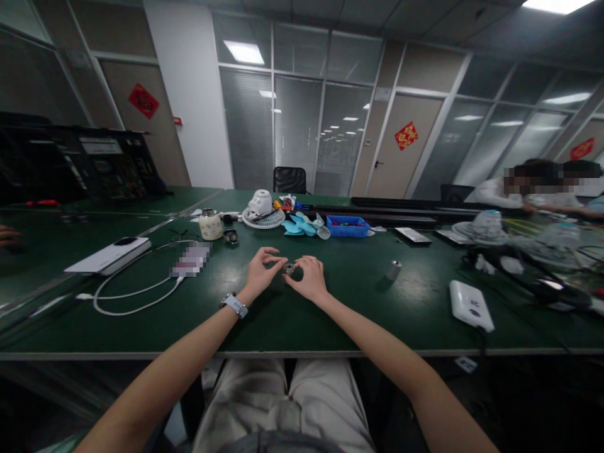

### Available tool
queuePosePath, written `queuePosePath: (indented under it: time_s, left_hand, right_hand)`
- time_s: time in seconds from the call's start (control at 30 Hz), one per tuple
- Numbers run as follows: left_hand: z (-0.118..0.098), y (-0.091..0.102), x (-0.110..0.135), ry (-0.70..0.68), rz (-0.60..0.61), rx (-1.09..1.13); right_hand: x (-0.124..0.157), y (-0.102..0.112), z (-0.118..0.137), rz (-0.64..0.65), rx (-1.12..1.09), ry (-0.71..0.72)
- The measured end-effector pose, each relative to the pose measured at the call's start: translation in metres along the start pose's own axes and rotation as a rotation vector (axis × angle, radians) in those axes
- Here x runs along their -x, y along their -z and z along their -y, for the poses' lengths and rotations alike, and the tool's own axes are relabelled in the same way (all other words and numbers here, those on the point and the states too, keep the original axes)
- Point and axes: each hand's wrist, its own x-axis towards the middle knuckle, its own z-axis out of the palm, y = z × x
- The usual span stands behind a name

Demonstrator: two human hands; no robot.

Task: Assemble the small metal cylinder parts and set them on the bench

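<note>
A small round metal part [289, 268] with a ring-shaped top is in front of me, just above or on the green table. My right hand [309, 277] curls around its right side, the thumb and index finger closed on it. My left hand [262, 272], with a watch on its wrist, has thumb and index finger pinched together at the part's upper left edge. Whether those fingertips hold something tiny as well I cannot make out. Off to the right, a silver metal cylinder [393, 270] stands on the table.
Behind my hands are light-blue fan blades [302, 224], a blue tray [348, 226], a white fan body [260, 204] and a patterned jar [210, 225]. A phone [191, 259] on a white cable lies left. A white device [470, 305] lies right; people sit far right.
</note>
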Motion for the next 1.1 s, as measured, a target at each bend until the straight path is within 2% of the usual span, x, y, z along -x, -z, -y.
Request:
queuePosePath:
  time_s: [0.07, 0.23, 0.33, 0.4, 0.47, 0.53, 0.67, 0.8, 0.87, 0.97, 1.03, 1.1]
  left_hand:
    - [0.008, 0.009, 0.001, 0.023, 0.018, -0.068]
    - [0.023, 0.021, 0.005, 0.145, 0.276, -0.249]
    - [0.025, 0.018, 0.006, 0.138, 0.313, -0.249]
    - [0.025, 0.017, 0.006, 0.142, 0.318, -0.242]
    - [0.024, 0.017, 0.006, 0.139, 0.321, -0.249]
    - [0.022, 0.018, 0.006, 0.135, 0.324, -0.266]
    - [0.02, 0.019, 0.007, 0.132, 0.323, -0.294]
    - [0.022, 0.019, 0.007, 0.134, 0.329, -0.274]
    - [0.022, 0.018, 0.007, 0.138, 0.33, -0.263]
    - [0.02, 0.018, 0.007, 0.144, 0.314, -0.254]
    - [0.019, 0.018, 0.005, 0.165, 0.266, -0.268]
    - [0.018, 0.018, 0.004, 0.197, 0.187, -0.308]
  right_hand:
    - [0.0, 0.002, -0.004, -0.008, 0.009, -0.018]
    - [0.001, 0.005, -0.011, 0.028, 0.02, -0.047]
    - [0.0, 0.007, -0.014, 0.059, 0.055, -0.047]
    - [-0.004, 0.012, -0.021, 0.078, 0.095, -0.102]
    - [-0.01, 0.022, -0.036, 0.103, 0.148, -0.242]
    - [-0.015, 0.036, -0.061, 0.101, 0.233, -0.446]
    - [-0.017, 0.067, -0.12, -0.064, 0.392, -0.801]
    - [-0.012, 0.084, -0.155, -0.197, 0.386, -0.993]
    - [-0.011, 0.087, -0.158, -0.202, 0.378, -1.017]
    - [-0.013, 0.087, -0.146, -0.248, 0.395, -0.981]
    - [-0.014, 0.084, -0.127, -0.319, 0.424, -0.864]
    - [-0.015, 0.076, -0.1, -0.322, 0.414, -0.65]
